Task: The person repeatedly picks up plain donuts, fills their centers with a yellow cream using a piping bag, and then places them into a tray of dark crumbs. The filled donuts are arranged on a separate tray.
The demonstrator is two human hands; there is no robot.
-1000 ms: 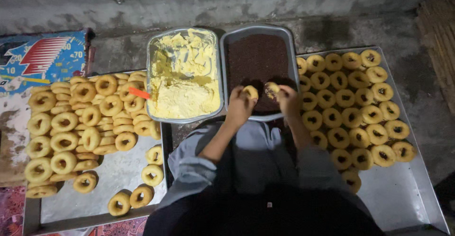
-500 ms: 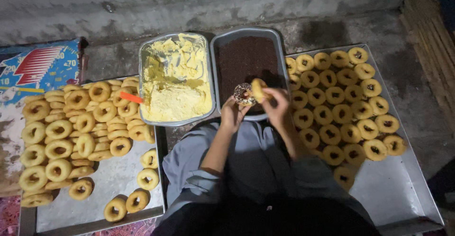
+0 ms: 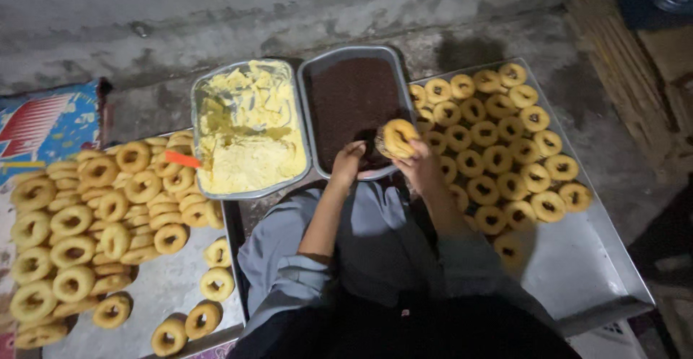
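I take the rectangular metal pan of pale yellow cream (image 3: 249, 132) as my landmark. An orange plastic scraper handle (image 3: 180, 159) sticks out over its left rim. To the left of the pan and lower in my view lies a flat steel tray (image 3: 155, 287) with a thick heap of golden ring-shaped pastries (image 3: 94, 207). A few loose rings (image 3: 216, 284) sit apart near the tray's right edge. Far left of the pan I see a blue and red printed cardboard box (image 3: 47, 124). Behind the pan runs a rough grey concrete wall (image 3: 253, 5). Well to the right, a second steel tray (image 3: 577, 258) holds rings in neat rows (image 3: 498, 135).
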